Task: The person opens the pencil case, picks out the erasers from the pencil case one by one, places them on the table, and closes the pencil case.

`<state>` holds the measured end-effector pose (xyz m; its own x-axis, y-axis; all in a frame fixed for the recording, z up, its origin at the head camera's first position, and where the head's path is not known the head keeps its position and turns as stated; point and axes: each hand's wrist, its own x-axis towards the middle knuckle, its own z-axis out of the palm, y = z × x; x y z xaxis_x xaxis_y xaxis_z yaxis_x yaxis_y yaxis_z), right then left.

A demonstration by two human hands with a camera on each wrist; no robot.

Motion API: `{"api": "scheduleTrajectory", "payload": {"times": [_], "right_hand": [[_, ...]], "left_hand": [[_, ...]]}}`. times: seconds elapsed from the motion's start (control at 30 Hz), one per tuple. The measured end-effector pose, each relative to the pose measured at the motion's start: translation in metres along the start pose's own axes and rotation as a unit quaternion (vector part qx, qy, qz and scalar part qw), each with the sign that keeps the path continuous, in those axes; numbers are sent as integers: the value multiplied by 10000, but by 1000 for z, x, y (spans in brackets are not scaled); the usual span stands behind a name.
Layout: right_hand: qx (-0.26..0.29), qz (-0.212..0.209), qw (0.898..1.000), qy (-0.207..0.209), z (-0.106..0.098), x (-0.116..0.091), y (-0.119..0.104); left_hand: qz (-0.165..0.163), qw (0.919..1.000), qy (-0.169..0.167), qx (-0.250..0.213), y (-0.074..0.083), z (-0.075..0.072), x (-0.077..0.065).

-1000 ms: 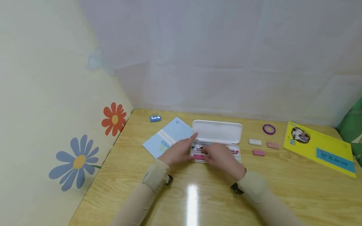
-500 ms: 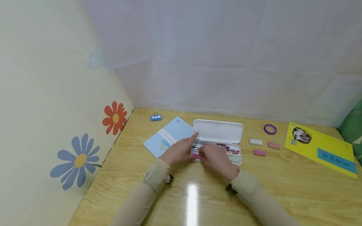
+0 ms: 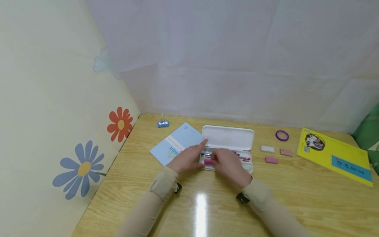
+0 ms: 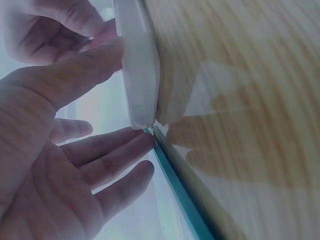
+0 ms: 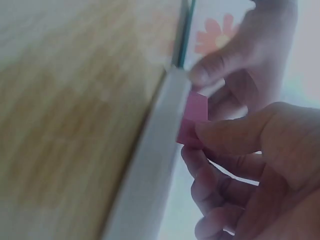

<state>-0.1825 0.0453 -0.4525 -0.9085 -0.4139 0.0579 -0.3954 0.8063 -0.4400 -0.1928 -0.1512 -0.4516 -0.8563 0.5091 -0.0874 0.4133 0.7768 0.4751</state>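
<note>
A white pencil case (image 3: 228,138) lies with its lid raised, several pens (image 3: 244,158) inside. My right hand (image 3: 230,167) pinches a pink eraser (image 5: 196,112) between thumb and fingers at the case's front left. The eraser stands tilted above the rim in the right wrist view. My left hand (image 3: 187,158) spans the left end of the case, its fingers mostly straight. Its thumb touches the front rim in the left wrist view, and other fingertips reach the far corner by a blue booklet (image 3: 174,141). The right hand covers part of the case's inside.
Right of the case lie a white eraser (image 3: 267,149), two pink erasers (image 3: 286,152), a purple tape roll (image 3: 282,135) and a yellow book (image 3: 334,156). A blue binder clip (image 3: 163,123) stands at the back left. Walls border the table behind and left.
My right hand shifted slightly left onto the pink eraser, which lay flat in the case and is now lifted and tilted. The left hand has stayed at the case's left end.
</note>
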Motion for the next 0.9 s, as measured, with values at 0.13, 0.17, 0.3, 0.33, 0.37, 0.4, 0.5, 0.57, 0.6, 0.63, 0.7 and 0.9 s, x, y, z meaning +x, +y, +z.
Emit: {"api": "scheduleTrajectory", "payload": {"times": [0.13,0.17,0.3,0.33,0.37,0.4,0.5,0.57,0.6,0.63,0.7,0.9], "right_hand": [[83,143,9999,52,-18,-6,13],[75,174,9998,81,-22,-8,18],[105,418,9990,113,-42,-19,44],[145,518,9985,103,-47,-23,51],[151,600,9980,116,-53,-27,59],[179,677,9975,131,-58,-31,68],[138,898,9956,224,-74,-44,94],[31,1045,9942,263,-83,-54,111],[-19,1118,9934,252,-88,-59,118],[-91,1176,9927,249,-92,-64,125],[-166,1300,9911,217,-99,-73,138],[-259,1774,9838,63,-112,-96,170]], "left_hand": [[-73,10000,-60,-15,0,1,2],[-68,10000,-60,-15,0,1,2],[-85,9999,-54,91,-1,3,2],[-99,9999,-46,113,-2,3,2],[-119,9998,-42,124,-2,3,2],[-151,9998,-47,140,-2,3,1],[-227,9997,-57,120,-2,2,1],[-258,9996,-79,88,-2,2,1],[-266,9996,-85,80,-2,2,1],[-270,9996,-88,72,-2,2,1],[-281,9995,-114,61,-2,2,1],[-235,9997,-121,-6,-1,1,3]]}}
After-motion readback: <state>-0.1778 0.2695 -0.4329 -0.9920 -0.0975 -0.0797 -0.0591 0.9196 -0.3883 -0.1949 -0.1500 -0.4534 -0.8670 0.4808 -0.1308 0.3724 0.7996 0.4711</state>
